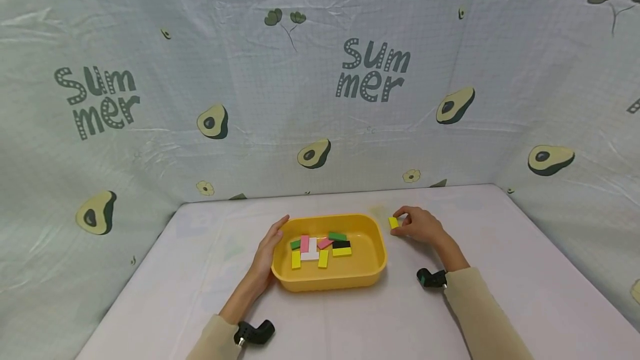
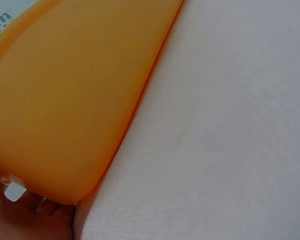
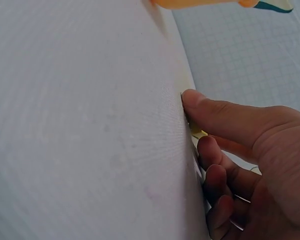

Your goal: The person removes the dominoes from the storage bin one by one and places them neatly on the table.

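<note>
While the right hand (image 1: 422, 226) pinches a small yellow block (image 1: 393, 223) between thumb and fingertips, the block sits low over the table (image 1: 500, 271), just off the right end of the yellow tray (image 1: 380, 263) and toward the table's far edge. From the right wrist view the thumb and curled fingers (image 3: 215, 180) bear on the cloth, and only a sliver of yellow shows behind them. The tray lies near the middle of the table, holding pink, green, black, white and yellow blocks (image 1: 320, 249) bunched together. The left hand (image 1: 267, 251) lies flat along the tray's left wall, fingers straight, steadying it. To handle the block well, the pinch would best stay on its two long faces so it does not twist, and the left palm should stay pressed to the wall so the tray cannot slide. Behind the table hangs an avocado-print cloth (image 1: 320, 99).
</note>
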`<action>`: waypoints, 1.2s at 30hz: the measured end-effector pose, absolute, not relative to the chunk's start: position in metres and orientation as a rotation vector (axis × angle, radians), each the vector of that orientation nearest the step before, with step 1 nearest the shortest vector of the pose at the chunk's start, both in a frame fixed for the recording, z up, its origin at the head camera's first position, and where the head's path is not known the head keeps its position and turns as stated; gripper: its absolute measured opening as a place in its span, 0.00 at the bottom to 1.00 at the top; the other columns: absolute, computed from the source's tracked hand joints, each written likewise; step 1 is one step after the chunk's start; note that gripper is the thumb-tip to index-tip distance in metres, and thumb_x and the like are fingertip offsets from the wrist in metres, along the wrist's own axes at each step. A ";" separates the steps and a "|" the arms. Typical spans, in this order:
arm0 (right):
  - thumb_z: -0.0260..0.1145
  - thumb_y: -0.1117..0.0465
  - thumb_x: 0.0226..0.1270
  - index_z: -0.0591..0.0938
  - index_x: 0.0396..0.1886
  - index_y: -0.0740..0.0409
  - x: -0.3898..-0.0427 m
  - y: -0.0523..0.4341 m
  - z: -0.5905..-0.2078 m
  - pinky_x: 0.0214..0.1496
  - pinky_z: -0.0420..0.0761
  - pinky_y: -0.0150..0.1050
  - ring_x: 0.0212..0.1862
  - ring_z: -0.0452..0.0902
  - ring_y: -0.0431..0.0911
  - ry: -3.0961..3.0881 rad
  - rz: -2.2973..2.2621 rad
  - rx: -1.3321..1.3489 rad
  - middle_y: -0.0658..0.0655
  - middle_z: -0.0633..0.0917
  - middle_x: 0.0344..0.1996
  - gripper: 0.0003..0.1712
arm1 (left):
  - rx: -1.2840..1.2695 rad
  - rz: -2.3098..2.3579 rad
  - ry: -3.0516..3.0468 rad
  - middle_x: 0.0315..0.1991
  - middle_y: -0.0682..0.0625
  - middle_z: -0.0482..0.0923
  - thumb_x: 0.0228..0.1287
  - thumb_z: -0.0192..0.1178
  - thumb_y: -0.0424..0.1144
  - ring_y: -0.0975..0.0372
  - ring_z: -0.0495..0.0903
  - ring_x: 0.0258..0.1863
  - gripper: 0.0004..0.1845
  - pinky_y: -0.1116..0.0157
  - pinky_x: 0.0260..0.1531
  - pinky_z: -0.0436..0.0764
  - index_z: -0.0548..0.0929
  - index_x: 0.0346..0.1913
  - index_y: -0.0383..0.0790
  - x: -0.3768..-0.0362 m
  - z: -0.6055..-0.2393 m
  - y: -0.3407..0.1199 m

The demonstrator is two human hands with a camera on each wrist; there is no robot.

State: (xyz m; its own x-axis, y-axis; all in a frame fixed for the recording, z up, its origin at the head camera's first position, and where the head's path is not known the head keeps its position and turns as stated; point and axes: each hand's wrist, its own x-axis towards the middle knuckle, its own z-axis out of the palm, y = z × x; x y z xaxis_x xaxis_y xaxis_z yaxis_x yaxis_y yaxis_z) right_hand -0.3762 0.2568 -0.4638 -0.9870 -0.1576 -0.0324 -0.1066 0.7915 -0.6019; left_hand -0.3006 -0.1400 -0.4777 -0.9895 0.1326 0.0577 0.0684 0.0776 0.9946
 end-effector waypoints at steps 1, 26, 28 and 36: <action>0.78 0.51 0.61 0.83 0.59 0.57 -0.376 0.256 -0.464 0.35 0.69 0.36 0.32 0.72 0.45 2.898 -0.962 -0.211 0.52 0.80 0.30 0.29 | 0.213 2.089 2.271 0.85 0.45 0.49 0.85 0.35 0.46 0.48 0.45 0.85 0.28 0.43 0.83 0.41 0.58 0.82 0.48 -0.301 -0.478 -0.140; 0.78 0.52 0.60 0.81 0.61 0.60 -0.376 0.262 -0.466 0.35 0.71 0.36 0.32 0.73 0.44 2.836 -1.057 -0.276 0.53 0.82 0.30 0.32 | 0.196 2.088 2.269 0.85 0.45 0.49 0.85 0.35 0.46 0.47 0.45 0.85 0.28 0.43 0.83 0.41 0.58 0.82 0.48 -0.301 -0.479 -0.141; 0.78 0.54 0.61 0.79 0.64 0.61 -0.376 0.264 -0.464 0.36 0.72 0.35 0.32 0.73 0.44 2.797 -1.087 -0.291 0.54 0.82 0.30 0.34 | 0.196 2.091 2.266 0.85 0.45 0.49 0.85 0.35 0.46 0.47 0.45 0.85 0.28 0.43 0.83 0.41 0.58 0.82 0.48 -0.301 -0.479 -0.141; 0.75 0.61 0.61 0.71 0.71 0.65 -0.376 0.278 -0.455 0.35 0.76 0.37 0.32 0.73 0.46 2.664 -1.194 -0.353 0.56 0.83 0.33 0.40 | 0.210 2.086 2.263 0.84 0.45 0.50 0.85 0.35 0.46 0.47 0.46 0.84 0.28 0.43 0.83 0.42 0.58 0.82 0.48 -0.302 -0.478 -0.141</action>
State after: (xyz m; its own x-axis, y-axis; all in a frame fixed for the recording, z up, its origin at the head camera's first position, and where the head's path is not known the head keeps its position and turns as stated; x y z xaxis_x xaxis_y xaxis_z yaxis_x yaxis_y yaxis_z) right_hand -0.3755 0.2783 -0.4550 -0.9513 -0.2964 -0.0850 -0.1338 0.6452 -0.7522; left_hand -0.3021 -0.1409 -0.4781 -0.9891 0.1381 0.0504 0.0615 0.0768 0.9952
